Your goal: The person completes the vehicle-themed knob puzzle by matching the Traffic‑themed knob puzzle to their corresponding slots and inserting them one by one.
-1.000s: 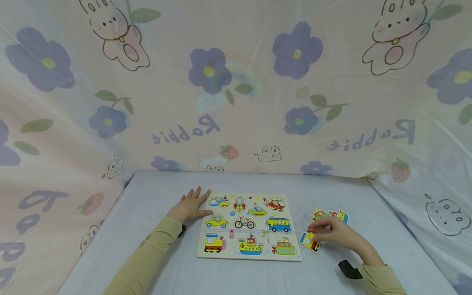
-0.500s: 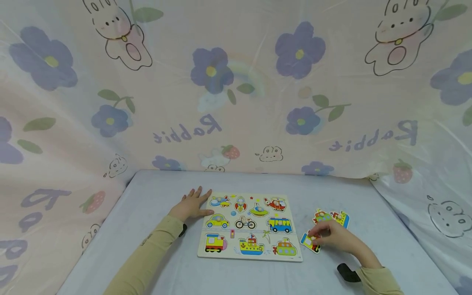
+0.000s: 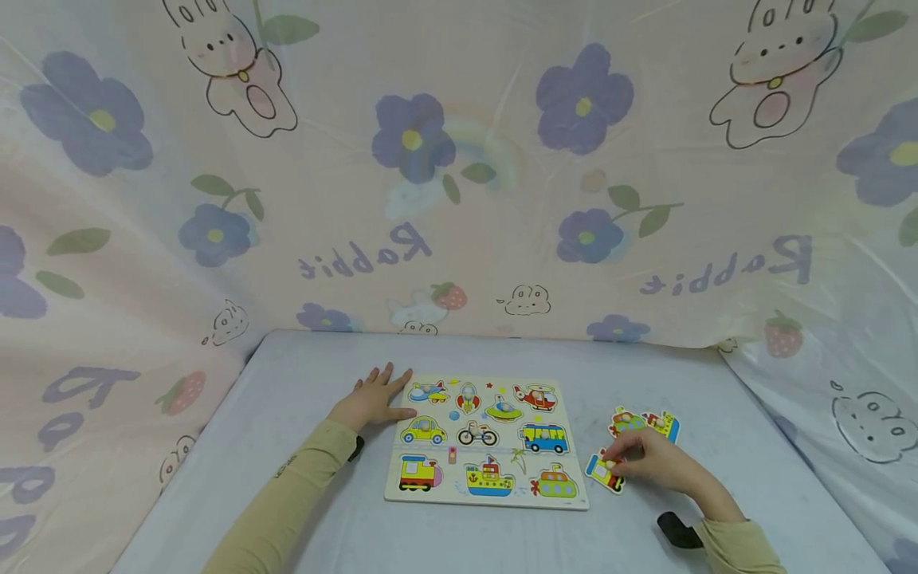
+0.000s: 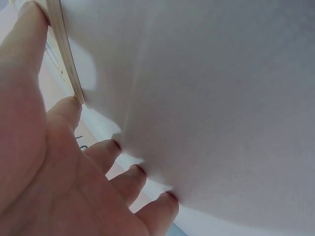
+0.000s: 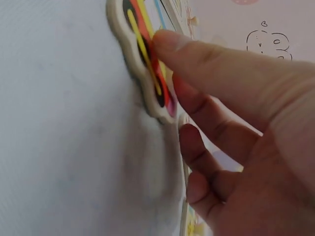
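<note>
My left hand (image 3: 367, 402) lies with straight, spread fingers at the left edge of a wooden puzzle board (image 3: 502, 443) printed with vehicles. Its thumb and forefinger touch the board's edge in the left wrist view, while the other fingertips rest on the cloth. Right of the board, my right hand (image 3: 658, 461) pinches a train puzzle piece (image 3: 601, 470) between thumb and fingers. The right wrist view shows the thumb (image 5: 172, 42) against that piece; whether it is off the cloth I cannot tell. Just beyond lie a submarine piece (image 3: 625, 421) and a ship piece (image 3: 668, 425).
White cloth (image 3: 459, 538) covers the table. A printed curtain (image 3: 495, 207) hangs behind and at both sides. The board carries several pictures, among them a train picture (image 3: 419, 473) at its near left and a bus (image 3: 543, 438) at its right.
My right hand has come down a little and taken a pinch on the train piece, which has shifted very slightly. The left hand and the board stay as they were; the head view has shifted slightly.
</note>
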### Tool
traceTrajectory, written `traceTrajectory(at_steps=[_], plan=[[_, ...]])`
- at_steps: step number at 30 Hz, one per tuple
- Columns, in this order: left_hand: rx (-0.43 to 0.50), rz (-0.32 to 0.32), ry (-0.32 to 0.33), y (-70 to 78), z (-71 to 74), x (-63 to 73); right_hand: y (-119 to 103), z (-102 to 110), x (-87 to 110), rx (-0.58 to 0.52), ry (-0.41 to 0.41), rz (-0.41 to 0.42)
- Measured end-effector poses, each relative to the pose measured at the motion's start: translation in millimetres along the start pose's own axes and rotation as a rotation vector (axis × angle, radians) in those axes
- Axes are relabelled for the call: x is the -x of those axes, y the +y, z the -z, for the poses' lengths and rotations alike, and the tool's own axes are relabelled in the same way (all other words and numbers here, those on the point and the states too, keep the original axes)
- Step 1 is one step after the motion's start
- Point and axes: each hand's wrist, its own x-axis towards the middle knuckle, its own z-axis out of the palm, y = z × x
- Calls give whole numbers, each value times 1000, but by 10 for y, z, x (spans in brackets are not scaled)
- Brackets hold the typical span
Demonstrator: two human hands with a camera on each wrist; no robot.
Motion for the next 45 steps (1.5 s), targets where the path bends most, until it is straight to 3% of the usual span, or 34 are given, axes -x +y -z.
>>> traceTrajectory(at_steps=[7, 15, 20, 27, 36, 45], plan=[[2, 4, -8, 4, 12, 19, -46, 35, 14, 111, 74, -5], [5, -7, -3, 14, 29, 40, -175, 4, -44, 127, 120, 4], [12, -3, -3, 15, 33, 47, -374, -61, -143, 96, 114, 52], [18, 4, 1, 18, 24, 33, -427, -201, -362, 104, 83, 75], [18, 11, -5, 6, 22, 33, -635, -434, -606, 41, 63, 198], [26, 7, -3, 27, 29, 44, -815, -653, -825, -5, 18, 210]])
